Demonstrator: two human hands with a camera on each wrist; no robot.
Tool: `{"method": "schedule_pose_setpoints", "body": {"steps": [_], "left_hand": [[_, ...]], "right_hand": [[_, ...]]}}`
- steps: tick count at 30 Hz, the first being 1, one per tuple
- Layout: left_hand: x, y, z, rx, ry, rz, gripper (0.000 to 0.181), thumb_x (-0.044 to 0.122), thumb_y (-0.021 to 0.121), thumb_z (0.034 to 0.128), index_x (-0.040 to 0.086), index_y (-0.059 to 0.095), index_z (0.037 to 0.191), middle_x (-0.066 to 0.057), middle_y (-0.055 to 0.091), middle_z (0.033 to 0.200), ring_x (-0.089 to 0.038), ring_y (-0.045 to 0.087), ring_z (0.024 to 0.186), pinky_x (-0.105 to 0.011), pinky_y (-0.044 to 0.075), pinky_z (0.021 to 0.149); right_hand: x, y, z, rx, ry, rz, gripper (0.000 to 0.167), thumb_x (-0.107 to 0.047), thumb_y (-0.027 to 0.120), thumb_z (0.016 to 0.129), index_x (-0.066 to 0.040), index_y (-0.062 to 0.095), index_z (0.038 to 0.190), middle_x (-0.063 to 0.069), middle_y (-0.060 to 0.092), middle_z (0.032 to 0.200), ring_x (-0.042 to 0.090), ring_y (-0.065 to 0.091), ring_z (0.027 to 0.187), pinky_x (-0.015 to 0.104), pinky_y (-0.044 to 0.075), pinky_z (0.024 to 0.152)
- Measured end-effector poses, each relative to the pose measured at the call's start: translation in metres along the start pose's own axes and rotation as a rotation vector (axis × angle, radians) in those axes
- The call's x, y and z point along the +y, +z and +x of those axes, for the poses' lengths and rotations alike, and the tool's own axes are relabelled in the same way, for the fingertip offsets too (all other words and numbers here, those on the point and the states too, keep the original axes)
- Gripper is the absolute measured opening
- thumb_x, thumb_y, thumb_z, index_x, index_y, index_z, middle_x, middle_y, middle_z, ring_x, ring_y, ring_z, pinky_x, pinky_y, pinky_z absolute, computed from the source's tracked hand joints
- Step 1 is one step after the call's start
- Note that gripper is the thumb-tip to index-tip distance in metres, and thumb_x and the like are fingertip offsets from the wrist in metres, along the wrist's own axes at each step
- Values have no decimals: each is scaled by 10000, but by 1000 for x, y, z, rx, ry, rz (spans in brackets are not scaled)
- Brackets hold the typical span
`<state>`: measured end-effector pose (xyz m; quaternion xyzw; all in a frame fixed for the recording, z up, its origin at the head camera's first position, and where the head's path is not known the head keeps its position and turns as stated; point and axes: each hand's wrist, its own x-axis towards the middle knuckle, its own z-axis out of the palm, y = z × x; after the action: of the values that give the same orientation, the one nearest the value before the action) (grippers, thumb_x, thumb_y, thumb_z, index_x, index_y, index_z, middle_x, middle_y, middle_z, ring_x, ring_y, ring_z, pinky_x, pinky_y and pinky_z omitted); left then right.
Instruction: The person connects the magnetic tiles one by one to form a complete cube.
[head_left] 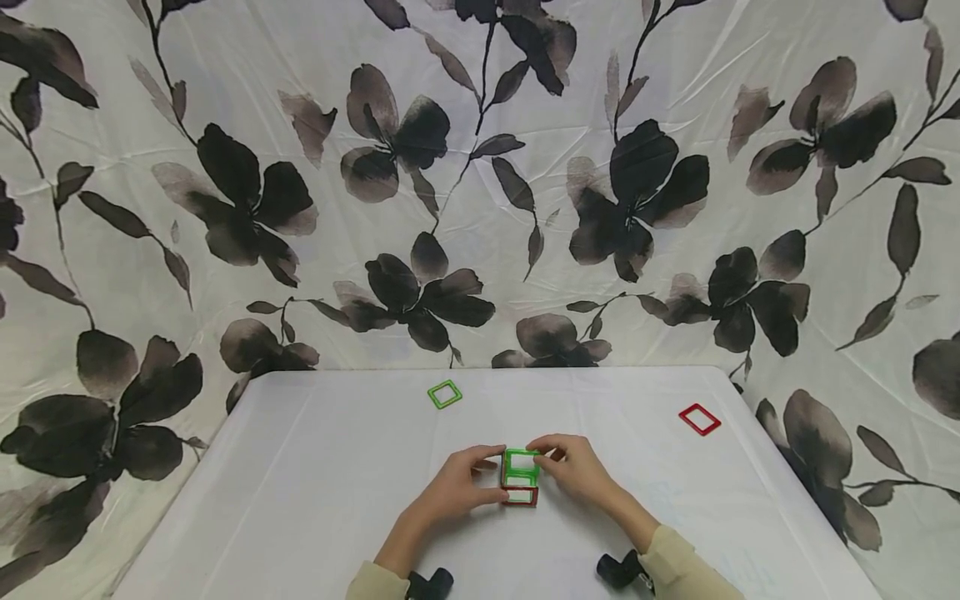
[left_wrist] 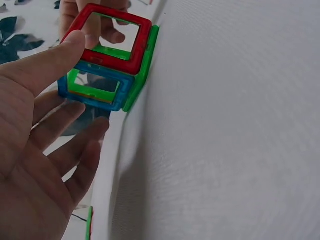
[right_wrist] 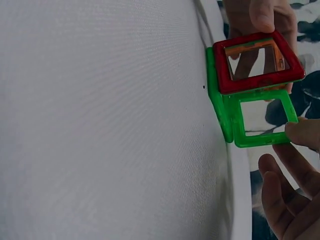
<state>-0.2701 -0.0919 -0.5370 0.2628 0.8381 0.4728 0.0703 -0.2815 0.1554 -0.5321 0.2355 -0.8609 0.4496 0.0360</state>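
"Head view?"
"Left grip (head_left: 452, 483) and right grip (head_left: 579, 472) are holding a frame box (head_left: 520, 472) on the desk (head_left: 300, 500); a green tile (head_left: 450, 400) and red tile (head_left: 693, 423) are lying farther back."
"Left wrist?"
"Thumb (left_wrist: 65, 52) is touching its red panel (left_wrist: 112, 60)."
"And right?"
"That grip is pinching its green panel (right_wrist: 262, 140)."

Free table (head_left: 262, 492) left, joined frames (head_left: 521, 473) midway, red frame (head_left: 691, 423) right
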Motion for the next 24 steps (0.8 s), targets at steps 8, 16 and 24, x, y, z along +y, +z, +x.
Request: {"method": "schedule_pose_setpoints", "body": {"steps": [8, 16, 24], "left_hand": [[0, 2, -1, 16, -14, -51, 725, 279, 847, 764, 57, 535, 1380, -32, 554, 1368, -177, 624, 1098, -318, 488, 914], [-1, 3, -2, 13, 17, -93, 738, 218, 848, 766, 55, 505, 1399, -76, 524, 1392, -240, 567, 1197, -301, 455, 958], [0, 4, -3, 15, 41, -54, 716, 218, 841, 776, 75, 514, 1396, -49, 533, 1374, -230, 578, 1179, -310, 462, 952]], "right_hand": [[-1, 0, 2, -7, -14, -8, 181, -51, 686, 897, -102, 737, 1063, -26, 709, 999, 120, 606, 740, 260, 493, 623], [-3, 3, 3, -12, -5, -5, 193, -44, 690, 892, -132, 744, 1055, -25, 711, 1009, 89, 604, 754, 259, 500, 652], [-3, 6, 5, 0, -13, 9, 199, -33, 692, 885, -124, 745, 1054, -31, 709, 1014, 87, 607, 759, 262, 503, 659]]}}
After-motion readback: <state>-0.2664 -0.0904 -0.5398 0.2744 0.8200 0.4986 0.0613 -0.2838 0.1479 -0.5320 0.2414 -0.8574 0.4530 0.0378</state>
